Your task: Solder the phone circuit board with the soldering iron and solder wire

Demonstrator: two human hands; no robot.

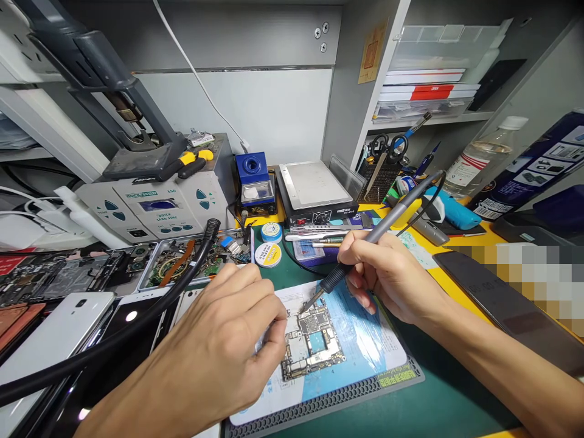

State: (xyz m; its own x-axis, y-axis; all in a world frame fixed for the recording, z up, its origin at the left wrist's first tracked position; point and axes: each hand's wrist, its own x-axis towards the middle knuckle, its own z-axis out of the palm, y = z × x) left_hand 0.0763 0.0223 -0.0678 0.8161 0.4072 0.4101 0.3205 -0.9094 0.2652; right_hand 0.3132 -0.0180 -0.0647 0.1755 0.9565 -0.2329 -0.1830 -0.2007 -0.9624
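Note:
My right hand (385, 274) grips a soldering iron (337, 275) like a pen, its cord trailing from the back end. The tip points down onto the upper part of a phone circuit board (312, 340); whether it touches cannot be told. My left hand (241, 334) is curled at the board's left edge, thumb and fingers pressed together. What they hold, if anything, is hidden behind the fingers. Beneath the board lies a blue and white sheet (369, 347) on a grey mat with a honeycomb edge (351, 389).
A black hose (182, 292) arches past my left arm over several phones (77, 334). Behind stand a hot-air station (159, 207), a blue soldering station (253, 182), a heating plate (314, 185) and two small round tins (269, 243). A dark phone (479, 292) lies at right, near a bottle (479, 155).

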